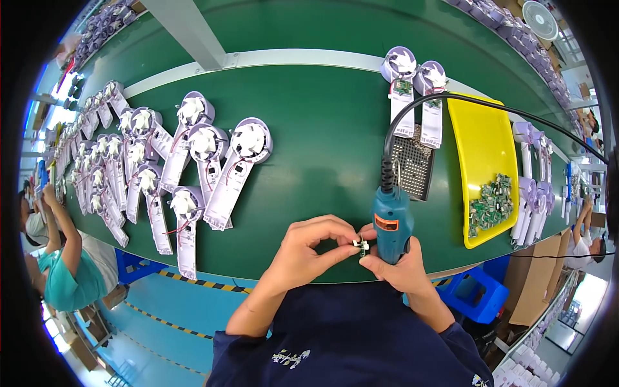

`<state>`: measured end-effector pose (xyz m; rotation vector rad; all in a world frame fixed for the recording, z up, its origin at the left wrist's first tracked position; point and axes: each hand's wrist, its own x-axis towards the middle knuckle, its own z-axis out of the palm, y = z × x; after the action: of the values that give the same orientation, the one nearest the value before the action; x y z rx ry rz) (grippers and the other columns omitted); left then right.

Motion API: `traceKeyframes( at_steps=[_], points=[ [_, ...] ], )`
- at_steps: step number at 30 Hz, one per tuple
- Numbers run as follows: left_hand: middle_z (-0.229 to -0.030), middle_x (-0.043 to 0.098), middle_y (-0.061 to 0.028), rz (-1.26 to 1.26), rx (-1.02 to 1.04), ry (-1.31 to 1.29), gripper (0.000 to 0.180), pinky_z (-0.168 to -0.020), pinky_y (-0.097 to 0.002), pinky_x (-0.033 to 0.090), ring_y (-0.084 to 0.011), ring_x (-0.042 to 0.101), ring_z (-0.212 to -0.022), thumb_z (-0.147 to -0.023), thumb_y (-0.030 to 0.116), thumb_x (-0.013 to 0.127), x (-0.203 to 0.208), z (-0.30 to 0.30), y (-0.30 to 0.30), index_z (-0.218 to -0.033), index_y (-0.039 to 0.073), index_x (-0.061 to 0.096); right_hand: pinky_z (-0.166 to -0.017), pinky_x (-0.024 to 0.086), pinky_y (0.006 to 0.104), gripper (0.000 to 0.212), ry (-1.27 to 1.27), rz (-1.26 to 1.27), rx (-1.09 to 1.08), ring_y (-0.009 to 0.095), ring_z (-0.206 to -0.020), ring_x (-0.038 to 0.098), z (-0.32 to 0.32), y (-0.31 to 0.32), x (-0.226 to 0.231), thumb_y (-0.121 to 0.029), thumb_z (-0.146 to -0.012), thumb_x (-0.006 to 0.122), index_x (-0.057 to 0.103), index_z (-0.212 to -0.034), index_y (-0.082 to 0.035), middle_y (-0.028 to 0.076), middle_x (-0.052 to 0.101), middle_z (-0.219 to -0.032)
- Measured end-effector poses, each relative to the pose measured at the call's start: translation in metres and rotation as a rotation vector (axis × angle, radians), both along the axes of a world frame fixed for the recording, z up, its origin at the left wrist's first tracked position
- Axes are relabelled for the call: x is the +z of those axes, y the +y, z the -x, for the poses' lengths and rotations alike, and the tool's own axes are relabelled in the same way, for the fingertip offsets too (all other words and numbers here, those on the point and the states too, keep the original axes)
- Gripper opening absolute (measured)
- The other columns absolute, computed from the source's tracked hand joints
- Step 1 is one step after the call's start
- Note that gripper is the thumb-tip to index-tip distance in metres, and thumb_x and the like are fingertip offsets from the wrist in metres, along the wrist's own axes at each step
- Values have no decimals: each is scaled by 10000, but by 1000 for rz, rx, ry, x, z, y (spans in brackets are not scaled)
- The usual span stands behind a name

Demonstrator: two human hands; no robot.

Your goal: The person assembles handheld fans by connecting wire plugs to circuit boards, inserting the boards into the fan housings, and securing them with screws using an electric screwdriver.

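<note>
My left hand (314, 248) pinches a small green circuit board (363, 249) with a white part on it, just in front of my body. My right hand (403, 266) is wrapped round a teal power screwdriver (391, 222) with an orange label and a black cord. Fingertips of the right hand also meet the circuit board, close to the left fingertips. Where the screwdriver's tip is, I cannot make out. Beyond it, two handheld fan housings (401, 97) lie with their handles on a perforated dark metal tray (412, 164).
A yellow tray (487, 129) holds a heap of small circuit boards (493, 205). Many half-open fan housings (248, 145) lie on the green table (309, 174) at left. More fan parts (529, 200) stand right. The cord (503, 103) crosses the yellow tray. Co-workers sit at both sides.
</note>
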<state>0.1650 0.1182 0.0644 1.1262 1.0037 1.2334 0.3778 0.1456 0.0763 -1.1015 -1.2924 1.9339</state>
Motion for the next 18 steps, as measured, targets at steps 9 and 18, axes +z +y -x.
traceKeyframes(
  at_steps=[9, 18],
  points=[
    [-1016, 694, -115, -174, 366, 558, 297, -710, -281, 548, -202, 659, -863, -749, 10, 834, 33, 15, -13, -1018, 8, 709, -456, 421, 225, 401, 85, 98, 14, 73, -531, 528, 7, 6, -1, 64, -833, 726, 569, -1200, 33, 132, 615, -1123],
    [-846, 608, -38, 69, 646, 1225, 454, -597, -283, 410, -147, 470, -632, -845, 50, 732, 40, 88, -2, -1284, 80, 620, -468, 376, 224, 355, 246, 225, -101, 52, -505, 495, 10, 10, 1, 10, -889, 690, 567, -1222, 10, 10, 574, -695]
  ],
)
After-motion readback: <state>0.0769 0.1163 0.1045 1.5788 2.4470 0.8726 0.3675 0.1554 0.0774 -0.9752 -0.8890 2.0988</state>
